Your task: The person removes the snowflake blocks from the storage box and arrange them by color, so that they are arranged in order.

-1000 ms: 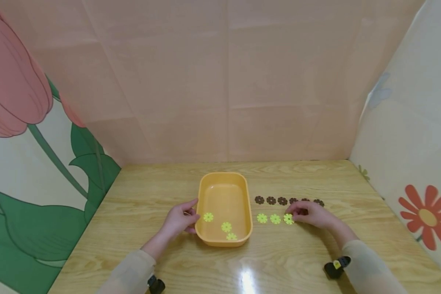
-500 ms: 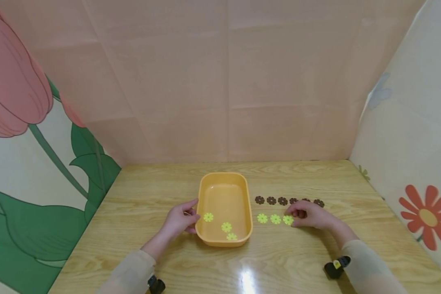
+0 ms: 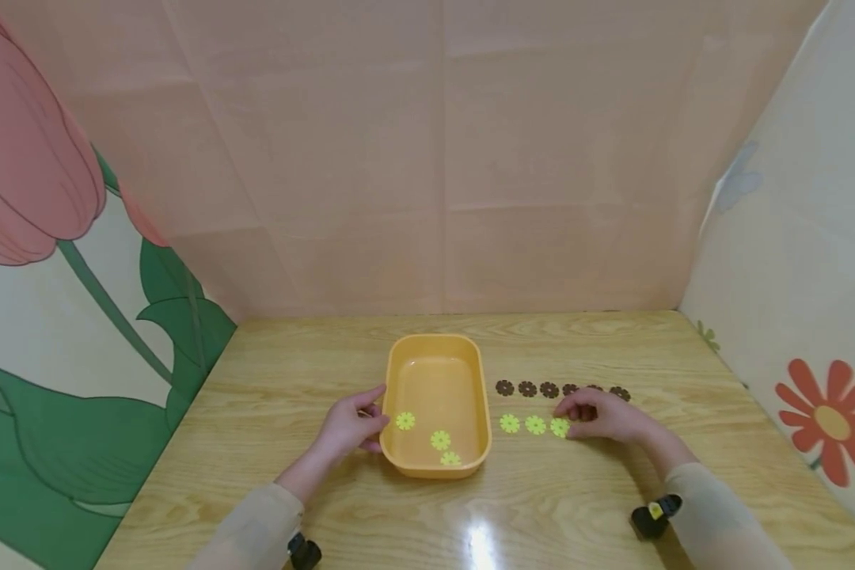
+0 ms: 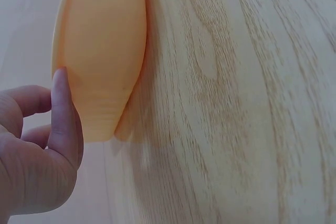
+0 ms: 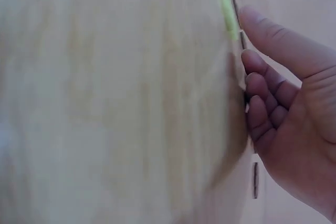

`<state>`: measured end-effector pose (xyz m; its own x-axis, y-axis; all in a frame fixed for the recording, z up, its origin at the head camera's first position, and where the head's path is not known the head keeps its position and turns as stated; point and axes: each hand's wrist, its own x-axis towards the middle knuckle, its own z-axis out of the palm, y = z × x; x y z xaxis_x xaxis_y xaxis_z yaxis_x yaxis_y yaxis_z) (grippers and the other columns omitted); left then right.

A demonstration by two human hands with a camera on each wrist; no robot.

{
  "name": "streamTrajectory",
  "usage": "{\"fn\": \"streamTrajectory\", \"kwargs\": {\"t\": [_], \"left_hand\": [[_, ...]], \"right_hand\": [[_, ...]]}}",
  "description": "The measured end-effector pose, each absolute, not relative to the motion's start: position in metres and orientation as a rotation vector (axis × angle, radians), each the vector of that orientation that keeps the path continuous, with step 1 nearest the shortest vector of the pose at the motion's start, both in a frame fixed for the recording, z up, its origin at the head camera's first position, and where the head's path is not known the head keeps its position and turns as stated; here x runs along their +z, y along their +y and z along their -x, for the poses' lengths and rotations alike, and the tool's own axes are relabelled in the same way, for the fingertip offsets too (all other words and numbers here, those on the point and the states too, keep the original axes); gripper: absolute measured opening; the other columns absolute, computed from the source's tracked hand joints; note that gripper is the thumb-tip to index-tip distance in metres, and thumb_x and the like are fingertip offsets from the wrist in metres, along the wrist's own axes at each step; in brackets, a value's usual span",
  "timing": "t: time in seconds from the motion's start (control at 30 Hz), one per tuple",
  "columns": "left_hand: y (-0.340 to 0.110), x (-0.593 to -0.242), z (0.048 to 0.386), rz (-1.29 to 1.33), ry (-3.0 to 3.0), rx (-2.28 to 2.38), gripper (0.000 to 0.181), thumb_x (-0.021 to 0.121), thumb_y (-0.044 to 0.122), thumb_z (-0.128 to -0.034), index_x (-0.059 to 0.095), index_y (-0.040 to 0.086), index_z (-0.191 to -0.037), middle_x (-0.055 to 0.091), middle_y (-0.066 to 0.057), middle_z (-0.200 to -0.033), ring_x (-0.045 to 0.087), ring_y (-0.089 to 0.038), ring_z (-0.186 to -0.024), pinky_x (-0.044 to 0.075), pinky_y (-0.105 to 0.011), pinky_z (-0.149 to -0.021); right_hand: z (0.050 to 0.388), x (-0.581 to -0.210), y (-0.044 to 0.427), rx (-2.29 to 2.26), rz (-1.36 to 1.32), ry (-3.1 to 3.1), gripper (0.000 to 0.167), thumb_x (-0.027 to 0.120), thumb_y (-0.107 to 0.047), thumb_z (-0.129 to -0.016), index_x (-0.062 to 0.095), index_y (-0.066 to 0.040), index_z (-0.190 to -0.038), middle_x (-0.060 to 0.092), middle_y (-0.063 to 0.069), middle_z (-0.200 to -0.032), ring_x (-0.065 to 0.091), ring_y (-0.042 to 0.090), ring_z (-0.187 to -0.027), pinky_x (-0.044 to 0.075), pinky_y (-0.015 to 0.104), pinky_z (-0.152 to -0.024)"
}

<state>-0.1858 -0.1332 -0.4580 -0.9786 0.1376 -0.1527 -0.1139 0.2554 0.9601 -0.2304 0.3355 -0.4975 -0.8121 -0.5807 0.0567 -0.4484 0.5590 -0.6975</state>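
Observation:
A yellow-orange plastic tub stands on the table in the head view, with several lime-green flower-shaped discs inside. My left hand holds its left side at the rim. In the left wrist view the left thumb lies against the tub's outer wall. Right of the tub, three green discs lie in a row. My right hand has curled fingers and thumb at the edges of the rightmost green disc. The right wrist view shows the hand edge-on, its grip partly hidden.
Behind the green row runs a row of several dark brown flower-shaped discs, partly covered by my right hand. The wooden table meets a pink backdrop at the back. A floral panel stands at the right and another at the left.
The rightmost green disc has shifted very slightly under my right fingers. My left hand and the tub have stayed in place.

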Motion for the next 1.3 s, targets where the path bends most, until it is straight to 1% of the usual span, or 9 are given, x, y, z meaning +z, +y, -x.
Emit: {"fn": "streamTrajectory", "kwargs": {"t": [0.13, 0.23, 0.37, 0.47, 0.6, 0.7, 0.87, 1.03, 1.3], "left_hand": [[-0.133, -0.457, 0.185, -0.021, 2.321, 1.801, 0.059, 0.069, -0.002, -0.089, 0.049, 0.003, -0.144, 0.054, -0.011, -0.092, 0.056, -0.019, -0.071, 0.062, -0.037, -0.056], [-0.133, -0.457, 0.186, -0.017, 2.32, 1.795, 0.059, 0.069, -0.002, -0.0892, 0.049, 0.003, -0.145, 0.055, -0.012, -0.093, 0.056, -0.019, -0.07, 0.062, -0.037, -0.057], [-0.133, -0.458, 0.187, -0.015, 2.317, 1.796, 0.059, 0.069, -0.002, -0.0894, 0.049, 0.004, -0.145, 0.055, -0.012, -0.093, 0.056, -0.019, -0.071, 0.062, -0.036, -0.057], [-0.133, -0.458, 0.186, -0.017, 2.312, 1.811, 0.059, 0.069, -0.003, -0.0893, 0.049, 0.003, -0.144, 0.055, -0.012, -0.093, 0.056, -0.019, -0.071, 0.062, -0.036, -0.056], [-0.133, -0.457, 0.186, -0.032, 2.3, 1.832, 0.058, 0.068, -0.004, -0.089, 0.049, 0.001, -0.144, 0.054, -0.012, -0.092, 0.056, -0.019, -0.069, 0.062, -0.037, -0.055], [-0.132, -0.457, 0.185, -0.045, 2.292, 1.841, 0.059, 0.068, -0.004, -0.0887, 0.048, 0.0, -0.144, 0.054, -0.012, -0.091, 0.055, -0.018, -0.068, 0.062, -0.037, -0.055], [-0.132, -0.458, 0.186, -0.047, 2.288, 1.844, 0.059, 0.068, -0.005, -0.0884, 0.048, -0.001, -0.144, 0.054, -0.011, -0.09, 0.055, -0.018, -0.068, 0.062, -0.036, -0.055], [-0.132, -0.459, 0.187, -0.043, 2.303, 1.822, 0.06, 0.068, -0.004, -0.0884, 0.048, 0.0, -0.145, 0.054, -0.011, -0.09, 0.056, -0.019, -0.07, 0.062, -0.036, -0.055], [-0.134, -0.46, 0.187, -0.049, 2.309, 1.809, 0.06, 0.068, -0.004, -0.0883, 0.047, 0.0, -0.145, 0.055, -0.011, -0.09, 0.058, -0.02, -0.072, 0.062, -0.037, -0.057]], "right_hand": [[0.231, -0.489, 0.329, -1.072, 0.825, 2.618, 0.032, 0.077, -0.022, -0.087, 0.068, -0.013, -0.116, 0.06, 0.0, -0.096, 0.053, 0.014, -0.084, 0.05, 0.026, -0.07], [0.232, -0.482, 0.318, -1.086, 0.893, 2.626, 0.034, 0.077, -0.021, -0.088, 0.067, -0.011, -0.118, 0.06, 0.002, -0.095, 0.053, 0.012, -0.082, 0.051, 0.025, -0.068], [0.238, -0.472, 0.292, -1.141, 1.052, 2.597, 0.034, 0.076, -0.012, -0.087, 0.066, -0.006, -0.119, 0.06, 0.007, -0.09, 0.051, 0.009, -0.075, 0.049, 0.023, -0.061], [0.241, -0.462, 0.267, -1.167, 1.143, 2.558, 0.033, 0.076, -0.007, -0.087, 0.066, -0.005, -0.119, 0.061, 0.01, -0.091, 0.052, 0.011, -0.074, 0.05, 0.024, -0.06], [0.243, -0.45, 0.232, -1.177, 1.192, 2.503, 0.034, 0.076, -0.008, -0.087, 0.066, -0.006, -0.119, 0.064, 0.008, -0.096, 0.057, 0.016, -0.082, 0.054, 0.028, -0.068], [0.243, -0.443, 0.207, -1.181, 1.237, 2.457, 0.035, 0.076, -0.008, -0.087, 0.066, -0.005, -0.12, 0.065, 0.008, -0.099, 0.06, 0.024, -0.088, 0.057, 0.033, -0.075], [0.247, -0.438, 0.168, -1.12, 1.408, 2.416, 0.036, 0.076, -0.013, -0.088, 0.066, -0.005, -0.122, 0.069, 0.007, -0.103, 0.063, 0.031, -0.092, 0.058, 0.038, -0.078], [0.254, -0.442, 0.136, -1.049, 1.443, 2.401, 0.04, 0.077, -0.011, -0.087, 0.065, -0.004, -0.123, 0.069, 0.008, -0.107, 0.064, 0.032, -0.097, 0.058, 0.04, -0.082], [0.264, -0.459, 0.103, -0.937, 1.324, 2.506, 0.04, 0.081, -0.015, -0.084, 0.068, -0.006, -0.12, 0.07, 0.005, -0.106, 0.062, 0.021, -0.095, 0.056, 0.033, -0.083]]}}
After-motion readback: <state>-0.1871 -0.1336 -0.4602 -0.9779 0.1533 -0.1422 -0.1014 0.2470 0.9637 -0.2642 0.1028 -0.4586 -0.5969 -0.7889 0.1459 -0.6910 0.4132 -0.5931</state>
